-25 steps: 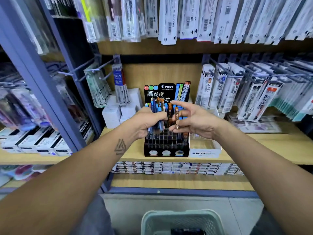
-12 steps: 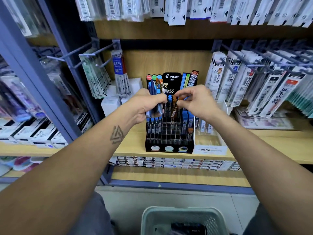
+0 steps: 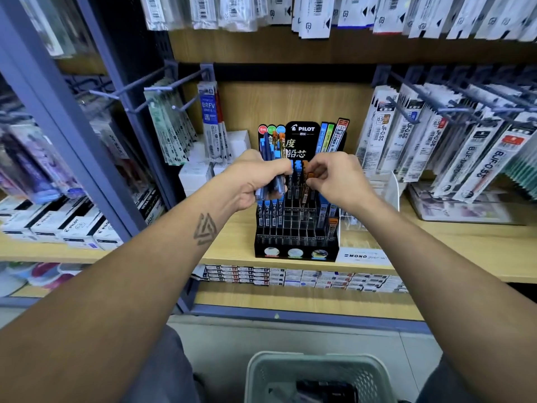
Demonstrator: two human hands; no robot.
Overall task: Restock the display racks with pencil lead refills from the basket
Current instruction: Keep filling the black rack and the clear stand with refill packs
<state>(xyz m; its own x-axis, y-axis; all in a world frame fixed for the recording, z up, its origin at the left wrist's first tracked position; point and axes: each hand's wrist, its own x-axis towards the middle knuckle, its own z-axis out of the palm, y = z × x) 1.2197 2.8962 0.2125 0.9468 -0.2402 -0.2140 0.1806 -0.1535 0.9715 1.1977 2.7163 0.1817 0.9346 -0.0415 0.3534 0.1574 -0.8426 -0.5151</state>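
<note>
A black Pilot display rack [image 3: 296, 242] with many small slots stands on the wooden shelf. Blue-capped lead refill tubes fill some slots at its left and right. My left hand [image 3: 255, 181] grips a bunch of lead refill tubes [image 3: 271, 152], blue and orange capped, just above the rack's left side. My right hand [image 3: 337, 178] pinches one orange-capped refill tube [image 3: 305, 187] over the rack's upper middle slots. A pale green basket [image 3: 316, 370] sits on the floor below, with dark packs inside.
A clear Mono display stand [image 3: 366, 225] sits right of the rack. Hanging pen refill packs [image 3: 453, 152] crowd pegs to the right, left and above. White boxes [image 3: 197, 173] stand behind my left hand. Flat boxes line the lower shelf [image 3: 290, 277].
The view has dropped slightly and closed in. My right hand has lowered the orange-capped tube toward the rack's upper slots. My left hand keeps its bunch beside it.
</note>
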